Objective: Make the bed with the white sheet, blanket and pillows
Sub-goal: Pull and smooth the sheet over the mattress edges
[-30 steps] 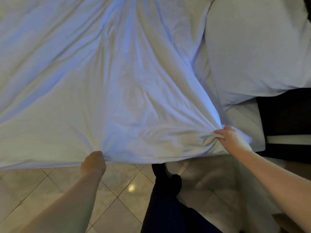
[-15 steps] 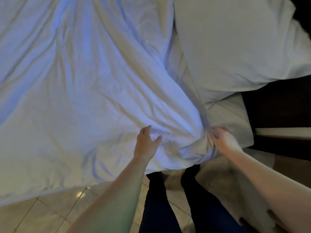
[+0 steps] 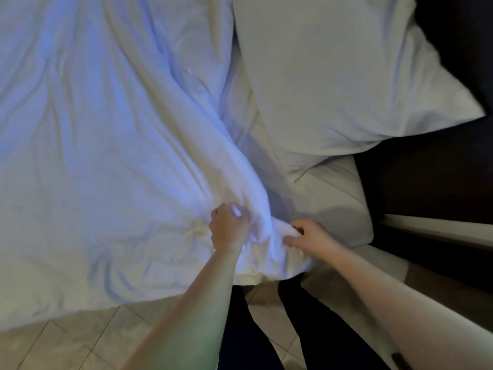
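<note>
A wrinkled white blanket (image 3: 112, 145) covers most of the bed and hangs over its near edge. My left hand (image 3: 226, 229) grips a bunch of this blanket near its right corner. Just to the right, my right hand (image 3: 310, 236) pinches the blanket's bunched corner. A large white pillow (image 3: 333, 76) lies at the bed's head, upper right. The white sheet (image 3: 336, 198) shows bare below the pillow, between the blanket's edge and the bed's corner.
Beige tiled floor (image 3: 66, 340) runs along the near side of the bed. My dark trouser legs (image 3: 266, 329) stand against the bed edge. A dark headboard (image 3: 440, 169) and a pale ledge (image 3: 437, 231) are on the right.
My left hand left the blanket's lower edge, moved right and up onto the bed, and now grips the fabric close beside my right hand, which kept hold of the corner.
</note>
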Demonstrator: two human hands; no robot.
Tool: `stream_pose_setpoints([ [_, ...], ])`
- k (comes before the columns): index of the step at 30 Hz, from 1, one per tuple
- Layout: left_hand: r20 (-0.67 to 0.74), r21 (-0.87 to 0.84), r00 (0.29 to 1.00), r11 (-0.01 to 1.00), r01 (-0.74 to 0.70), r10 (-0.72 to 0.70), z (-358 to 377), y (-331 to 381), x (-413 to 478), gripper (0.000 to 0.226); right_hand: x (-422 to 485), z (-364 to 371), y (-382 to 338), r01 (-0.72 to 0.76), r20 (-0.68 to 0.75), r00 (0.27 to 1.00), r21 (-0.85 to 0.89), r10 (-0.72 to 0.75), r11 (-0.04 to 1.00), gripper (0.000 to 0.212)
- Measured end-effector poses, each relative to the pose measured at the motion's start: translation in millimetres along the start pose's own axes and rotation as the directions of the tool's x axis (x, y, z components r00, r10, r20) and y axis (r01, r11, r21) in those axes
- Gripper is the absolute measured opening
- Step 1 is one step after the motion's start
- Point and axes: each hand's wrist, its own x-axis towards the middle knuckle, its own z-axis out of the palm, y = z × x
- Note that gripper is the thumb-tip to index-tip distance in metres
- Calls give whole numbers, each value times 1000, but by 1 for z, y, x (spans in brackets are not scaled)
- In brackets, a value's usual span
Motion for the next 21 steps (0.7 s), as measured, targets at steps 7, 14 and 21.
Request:
stream_pose_setpoints([
  [7, 22, 52, 1000, 999, 4, -5, -19, 64, -32, 90, -52, -12, -31, 373, -21, 927, -29, -373, 928, 29],
  [14, 133, -631, 978, 747, 208, -161, -63, 29, -24, 47, -62, -18, -46, 92, 109, 985, 319, -133, 943, 35],
  [21, 68, -610, 917, 711, 350, -393, -87, -23, -38, 49, -58, 6, -52, -17, 266, 963, 246, -50, 969, 44],
])
